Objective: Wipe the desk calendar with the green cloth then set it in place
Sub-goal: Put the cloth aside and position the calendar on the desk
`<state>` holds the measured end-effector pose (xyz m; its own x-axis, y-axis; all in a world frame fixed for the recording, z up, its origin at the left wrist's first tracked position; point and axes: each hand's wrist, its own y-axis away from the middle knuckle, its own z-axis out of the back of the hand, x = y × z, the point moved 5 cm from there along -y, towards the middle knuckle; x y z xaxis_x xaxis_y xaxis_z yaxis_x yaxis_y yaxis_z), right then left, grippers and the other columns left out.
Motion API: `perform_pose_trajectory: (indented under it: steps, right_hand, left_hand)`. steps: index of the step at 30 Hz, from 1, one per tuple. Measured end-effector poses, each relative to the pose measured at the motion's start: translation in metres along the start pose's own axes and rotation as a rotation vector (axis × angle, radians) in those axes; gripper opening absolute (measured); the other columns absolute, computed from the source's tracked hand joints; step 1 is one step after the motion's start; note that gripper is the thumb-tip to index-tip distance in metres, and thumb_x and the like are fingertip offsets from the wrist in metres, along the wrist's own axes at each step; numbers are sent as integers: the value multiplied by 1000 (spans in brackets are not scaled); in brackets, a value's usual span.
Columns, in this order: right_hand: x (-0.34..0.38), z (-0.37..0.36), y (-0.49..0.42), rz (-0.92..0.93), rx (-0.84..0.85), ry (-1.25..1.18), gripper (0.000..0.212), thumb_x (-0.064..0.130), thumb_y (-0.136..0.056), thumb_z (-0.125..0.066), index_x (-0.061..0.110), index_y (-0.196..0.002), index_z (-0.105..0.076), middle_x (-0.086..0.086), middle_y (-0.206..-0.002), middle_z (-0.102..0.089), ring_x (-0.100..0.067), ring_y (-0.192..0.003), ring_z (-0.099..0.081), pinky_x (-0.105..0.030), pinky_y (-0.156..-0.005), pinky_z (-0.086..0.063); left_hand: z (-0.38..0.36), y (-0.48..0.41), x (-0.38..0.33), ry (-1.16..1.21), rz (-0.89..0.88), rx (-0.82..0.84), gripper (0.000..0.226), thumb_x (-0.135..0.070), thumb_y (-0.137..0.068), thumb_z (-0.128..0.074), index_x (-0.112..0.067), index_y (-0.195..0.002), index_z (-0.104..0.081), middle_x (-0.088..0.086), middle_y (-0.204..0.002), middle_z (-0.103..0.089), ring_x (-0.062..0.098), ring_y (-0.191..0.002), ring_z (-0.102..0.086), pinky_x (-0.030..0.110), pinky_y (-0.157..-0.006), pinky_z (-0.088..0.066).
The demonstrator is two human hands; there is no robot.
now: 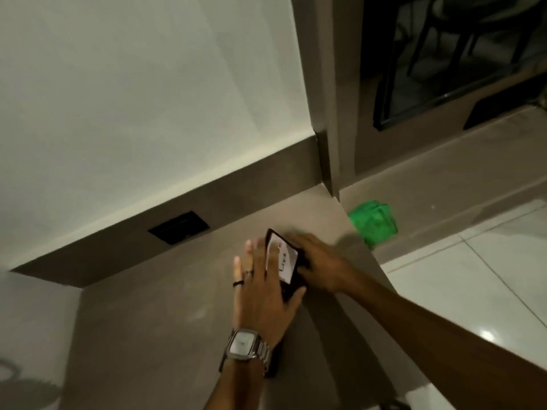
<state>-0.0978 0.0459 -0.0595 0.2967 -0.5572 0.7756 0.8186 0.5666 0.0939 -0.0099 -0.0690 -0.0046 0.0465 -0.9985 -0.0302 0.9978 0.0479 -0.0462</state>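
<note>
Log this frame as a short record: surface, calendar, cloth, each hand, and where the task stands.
surface: brown desk top against a white wall
calendar: small desk calendar, dark frame, white face, on the desk between both hands
cloth: green cloth bunched on the lower ledge to the right, apart from both hands
left hand: left hand flat against the calendar, watch on the wrist
right hand: right hand gripping the calendar's far side
task stage: cloth put down; calendar being positioned

one head view, tilted, looks down close over a counter [165,306], slightly blurred.
</note>
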Motion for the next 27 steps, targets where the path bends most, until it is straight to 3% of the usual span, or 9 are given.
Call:
perform_pose_trajectory:
  steps: [3, 7, 15, 20, 27]
  right_hand:
    - [1, -11, -7, -65, 62, 127, 89, 21, -76, -71, 25, -152, -24, -7, -142, -42, -28, -126, -44, -44, -101, -42]
    - [-9, -19, -6, -130, 91, 190, 87, 28, -79, -73, 29, -151, -25, -5, -140, -44, -25, -122, -48, -41, -98, -44]
    - [-11, -29, 16, -276, -97, 98, 64, 31, -80, -70, 34, -138, -42, -2, -130, -49, -23, -117, -49, -44, -96, -46]
    - [-7, -44, 41, -390, -284, -26, 57, 29, -81, -71, 25, -134, -49, -4, -122, -48, -26, -110, -51, -43, -94, -46]
    - [14, -62, 47, -526, -410, 86, 61, 39, -85, -69, 23, -138, -45, -10, -130, -49, -32, -117, -50, -43, -94, -46]
  left_hand:
    - [-2, 17, 36, -2, 140, 168, 116, -70, -70, -61, -19, -155, 0, 8, -166, -6, 32, -152, -5, 53, -122, -10]
    - [-13, 48, 65, 91, 232, 320, 113, -64, -77, -61, -24, -152, 14, 3, -166, -3, 29, -152, -2, 51, -121, -9]
    - [-8, 89, 119, 164, 426, 223, 79, -64, -82, -58, -25, -145, -31, -1, -146, -44, 22, -132, -43, 40, -107, -41]
    - [-4, 90, 162, 322, 588, 99, 68, -52, -83, -67, -14, -136, -50, 10, -132, -57, 30, -120, -54, 45, -98, -49]
    - [-23, 66, 195, 609, 756, -10, 42, -38, -82, -75, -11, -115, -71, 15, -106, -76, 36, -106, -66, 39, -88, -51]
